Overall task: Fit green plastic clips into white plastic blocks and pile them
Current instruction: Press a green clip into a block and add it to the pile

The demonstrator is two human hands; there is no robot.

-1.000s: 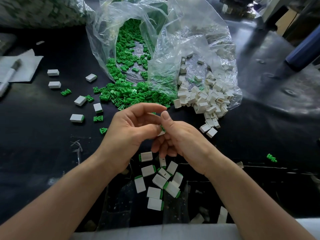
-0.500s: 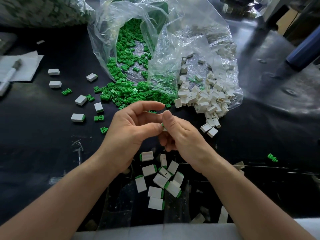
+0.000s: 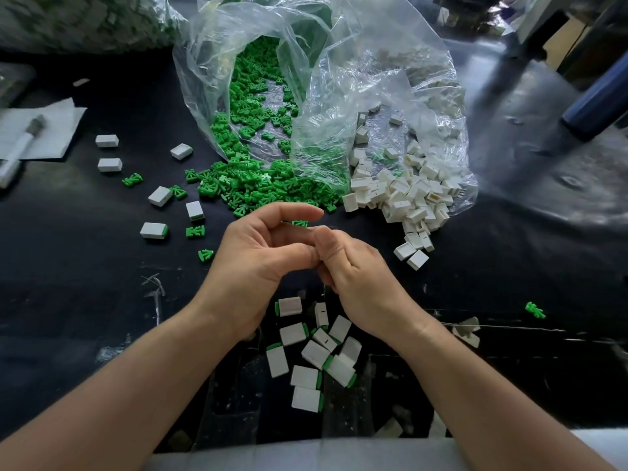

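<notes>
L hand (image 3: 258,256) & R hand (image 3: 360,277) meet over black worktop (image 3: 85,287), thumbs touching.
Both hands' fingers curled; piece betw. them hidden, so can't tell what's gripped. Approx. 11 clipped blocks (image 3: 293,334) piled just below wrists. 6 loose blocks (image 3: 109,164) at left. 2 clear bags (image 3: 373,79) behind: green clips (image 3: 251,185), white blocks (image 3: 407,195). 1 stray clip (image 3: 534,310) far right.

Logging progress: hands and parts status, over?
Left hand and right hand pinch together, piece between them hidden. Finished blocks piled below wrists. Loose clips and white blocks ahead, nothing blocking.
</notes>
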